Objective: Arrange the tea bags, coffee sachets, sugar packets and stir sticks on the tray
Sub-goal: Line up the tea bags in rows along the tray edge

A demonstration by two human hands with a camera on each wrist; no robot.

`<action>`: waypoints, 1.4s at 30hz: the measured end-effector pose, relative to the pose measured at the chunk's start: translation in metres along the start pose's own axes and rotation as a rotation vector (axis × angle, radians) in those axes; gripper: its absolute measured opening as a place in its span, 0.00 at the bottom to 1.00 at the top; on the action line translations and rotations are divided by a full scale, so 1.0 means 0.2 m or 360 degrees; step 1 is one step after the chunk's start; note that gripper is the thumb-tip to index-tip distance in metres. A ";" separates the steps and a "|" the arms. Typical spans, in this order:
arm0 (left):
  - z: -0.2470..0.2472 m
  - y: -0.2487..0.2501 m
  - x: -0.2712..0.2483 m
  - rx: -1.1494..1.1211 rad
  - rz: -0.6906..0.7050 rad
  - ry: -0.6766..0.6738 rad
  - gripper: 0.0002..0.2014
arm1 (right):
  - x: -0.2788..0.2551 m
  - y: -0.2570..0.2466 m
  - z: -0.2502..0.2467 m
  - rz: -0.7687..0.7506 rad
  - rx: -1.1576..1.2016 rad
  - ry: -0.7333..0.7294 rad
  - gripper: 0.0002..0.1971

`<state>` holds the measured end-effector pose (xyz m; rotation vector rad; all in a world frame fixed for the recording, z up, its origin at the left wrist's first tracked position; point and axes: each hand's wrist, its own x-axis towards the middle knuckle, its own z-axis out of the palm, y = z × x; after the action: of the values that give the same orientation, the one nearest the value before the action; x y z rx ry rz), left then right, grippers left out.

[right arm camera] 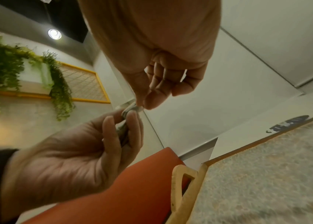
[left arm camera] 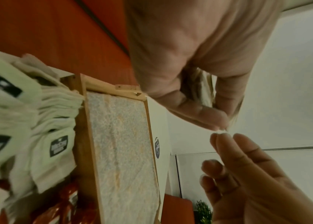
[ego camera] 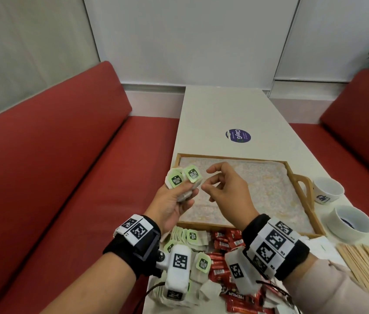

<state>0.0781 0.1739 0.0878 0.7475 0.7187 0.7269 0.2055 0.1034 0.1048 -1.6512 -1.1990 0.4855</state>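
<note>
The table (ego camera: 219, 109) carried a wooden tray (ego camera: 235, 157), lined with a speckled mat and bare of goods, lying straight ahead of both hands. On the near side of the tray a heap of tea bags (ego camera: 192, 239) and red coffee sachets (ego camera: 224, 243) was noted, with stir sticks (ego camera: 364, 264) at the near right; white packets beside them could not be identified with certainty.

The left hand (ego camera: 172, 205) was held above the tray's near left corner, its fingers (right arm camera: 111, 133) curled round a small stack of tea bags (ego camera: 183, 177), labels upward, the stack's long axis pointing away and to the right. The right hand (ego camera: 226, 189) was just beside that stack, on its right, and was judged the nearer hand for drawing one bag off. Its thumb and forefinger were narrowed to a pinch at the stack's edge; whether a bag or its string was already held could not be told, the contact being blurred in the wrist views. The lower part of the stack was hidden inside the left palm.
</note>
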 end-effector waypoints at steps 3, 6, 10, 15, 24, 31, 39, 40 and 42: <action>0.02 0.00 0.04 0.0035 0.0031 0.0002 0.11 | 0.02 0.02 0.03 -0.0085 -0.0089 0.0020 0.16; 0.02 0.00 0.09 0.0071 0.0050 0.0033 0.14 | 0.03 0.05 0.04 -0.0131 -0.0178 0.0033 0.16; 0.03 -0.02 0.13 0.0127 0.0026 0.0038 0.08 | 0.04 0.11 0.05 -0.0154 -0.0256 0.0037 0.17; 0.02 -0.03 0.16 0.0281 0.0003 -0.0011 0.10 | 0.07 0.11 0.00 -0.0097 -0.0292 0.0018 0.14; -0.07 0.05 0.19 0.0825 -0.0009 -0.0174 0.12 | 0.30 0.09 -0.08 0.0029 -0.0339 -0.0549 0.07; -0.12 0.13 0.29 0.0940 -0.0004 -0.0175 0.13 | 0.47 0.07 -0.03 0.0142 -0.0104 -0.0586 0.05; -0.20 0.24 0.55 0.0632 -0.0036 0.0209 0.10 | 0.85 0.20 0.13 0.0236 -0.0204 -0.0437 0.09; -0.21 0.24 0.58 0.0616 -0.0063 0.0222 0.10 | 0.89 0.23 0.15 0.0256 -0.0235 -0.0441 0.08; -0.22 0.24 0.63 0.0611 -0.0110 0.0217 0.09 | 0.97 0.28 0.21 0.0280 -0.0310 -0.0456 0.07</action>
<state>0.0970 0.3124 0.0637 1.0220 1.0200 0.5862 0.2833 0.2930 0.0797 -1.9113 -1.3487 0.7557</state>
